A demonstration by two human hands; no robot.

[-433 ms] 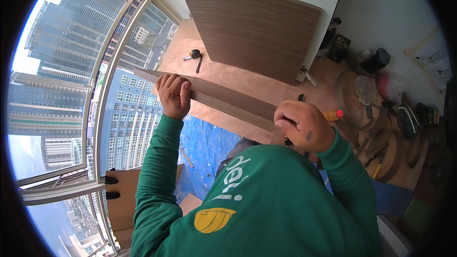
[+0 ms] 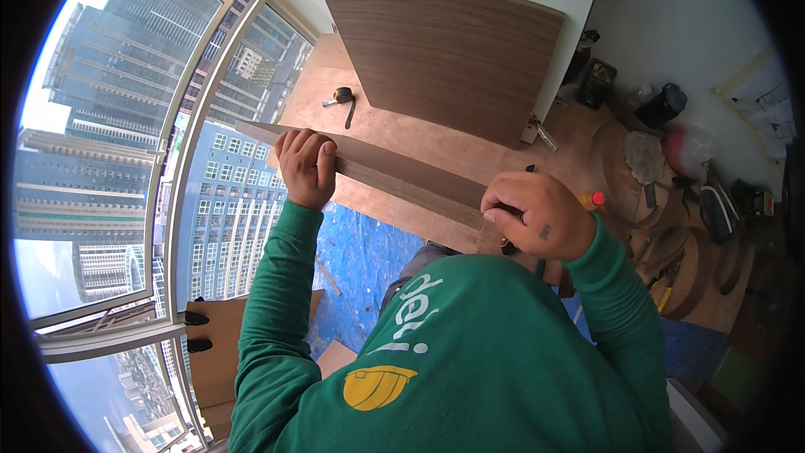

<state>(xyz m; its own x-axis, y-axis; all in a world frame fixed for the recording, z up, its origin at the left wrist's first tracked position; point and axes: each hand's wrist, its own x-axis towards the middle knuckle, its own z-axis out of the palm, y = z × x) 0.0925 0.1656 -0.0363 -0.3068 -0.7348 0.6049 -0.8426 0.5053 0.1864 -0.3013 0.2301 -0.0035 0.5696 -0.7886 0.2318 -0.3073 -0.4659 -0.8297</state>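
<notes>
— Windows take up the whole left side, with towers outside; what else is big?

— Against the white wall leans a wide walnut-veneer panel, standing on the plywood floor. A blue sheet covers the floor nearer the person, whose green sleeves come up from the lower edge.

— And the piece being handled?

— That is a long wood strip, held in the air in front of the chest, above the floor and the blue sheet. Its long axis runs from upper left to lower right; the far end points toward the windows, the near end sits at the right hand.

— How do the hands sit on it?

— The left hand is curled over the strip's top edge, fingers wrapped down its face, roughly a third of the way along. The right hand is closed around the lower right end, thumb pressed to the edge.

— Anything changed from the moment before?

— Very little. Both hands keep their places on the strip, and its slant looks the same.

— Smaller things?

— A tape measure lies on the floor by the panel's left corner. Round wooden discs and assorted tools crowd the right side. A tool with a yellow handle and red tip shows just beyond the right hand.
</notes>
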